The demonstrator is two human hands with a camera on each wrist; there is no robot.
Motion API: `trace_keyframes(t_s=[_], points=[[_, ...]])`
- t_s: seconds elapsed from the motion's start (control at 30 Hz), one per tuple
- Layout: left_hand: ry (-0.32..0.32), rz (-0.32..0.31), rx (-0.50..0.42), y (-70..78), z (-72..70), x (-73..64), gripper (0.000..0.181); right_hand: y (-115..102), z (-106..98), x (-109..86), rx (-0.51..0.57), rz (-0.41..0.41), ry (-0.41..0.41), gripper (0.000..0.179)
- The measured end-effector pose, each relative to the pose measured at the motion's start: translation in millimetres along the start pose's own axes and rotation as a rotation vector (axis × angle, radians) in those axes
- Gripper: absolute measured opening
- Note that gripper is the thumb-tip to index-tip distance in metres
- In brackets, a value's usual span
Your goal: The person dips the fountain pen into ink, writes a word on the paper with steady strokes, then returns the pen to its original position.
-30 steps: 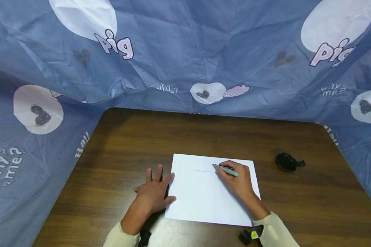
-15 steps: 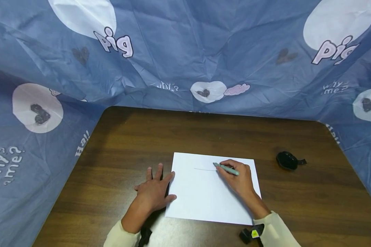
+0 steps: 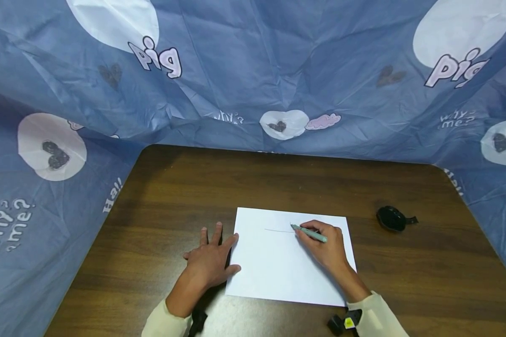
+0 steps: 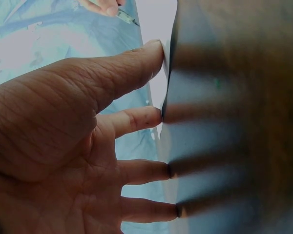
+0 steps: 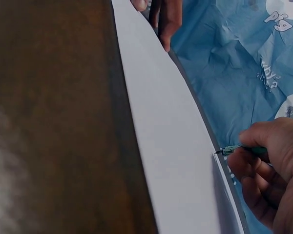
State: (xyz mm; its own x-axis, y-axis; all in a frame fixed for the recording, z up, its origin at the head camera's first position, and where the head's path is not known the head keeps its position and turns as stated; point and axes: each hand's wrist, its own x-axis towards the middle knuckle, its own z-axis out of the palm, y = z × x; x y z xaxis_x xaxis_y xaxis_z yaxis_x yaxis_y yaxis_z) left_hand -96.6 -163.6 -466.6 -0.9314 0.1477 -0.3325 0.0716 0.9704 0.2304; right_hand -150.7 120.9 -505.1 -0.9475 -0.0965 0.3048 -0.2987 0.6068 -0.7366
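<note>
Tabletop (image 3: 185,187) of dark woodgrain underlies smooth white paper (image 3: 270,267), its edge touched by the left hand (image 3: 208,266), fingers splayed straight, while the right hand (image 3: 330,245) pinches a slim green pen (image 3: 314,234), its tip just edged bodyward, seemingly drawing onward beyond the thin line (image 3: 276,230) left of its fingers.

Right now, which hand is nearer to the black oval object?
Right. The right hand is left of the black oval object, over the paper; the left hand, farther left.
</note>
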Motion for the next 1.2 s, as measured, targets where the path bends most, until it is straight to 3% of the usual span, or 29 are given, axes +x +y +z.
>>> trace_keyframes(t_s=[1.2], points=[[0.001,0.015,0.012,-1.4,1.6,0.4,0.074,-6.2,3.1,-24.6,0.04,-0.027,-0.031,0.014]])
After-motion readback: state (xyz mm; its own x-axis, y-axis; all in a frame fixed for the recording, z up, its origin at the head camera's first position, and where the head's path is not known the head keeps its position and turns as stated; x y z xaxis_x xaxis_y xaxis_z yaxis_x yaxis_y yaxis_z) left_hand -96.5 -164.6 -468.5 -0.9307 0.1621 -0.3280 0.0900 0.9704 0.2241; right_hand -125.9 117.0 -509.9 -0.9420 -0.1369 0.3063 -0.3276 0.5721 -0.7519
